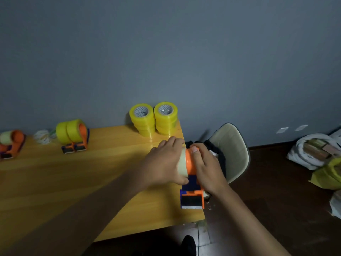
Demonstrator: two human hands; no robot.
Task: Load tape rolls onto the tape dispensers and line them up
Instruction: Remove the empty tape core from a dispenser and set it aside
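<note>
Pushing a pale tape roll (182, 164) onto the orange hub (191, 161) of a dispenser (192, 189) at the right edge of the tabletop (73, 182), about midway along that edge. Left hand (164, 163) cupped over the roll's outer face, fingers curled round its rim, thumb low near the blue body. Right hand (207, 167) clamped on the opposite side of the hub, thumb on top, fingers wrapped down out of sight. Roll sits only partly on: a band of bare orange shows between it and the right thumb. Hub axis runs left to right, roughly across the table edge, so seating likely calls for a straight push from the left hand toward the right, with the right hand bracing. Dispenser's cutter end points toward the near edge and seems to overhang the right edge; a slip could send it to the floor (276, 182) or onto the chair (234, 150) just beyond. Open tabletop lies to the left, toward the middle. Two stacks of yellow rolls (154, 124) stand at the far right corner; loaded dispensers (74, 135) wait along the far edge, another (11, 143) at the far left.
</note>
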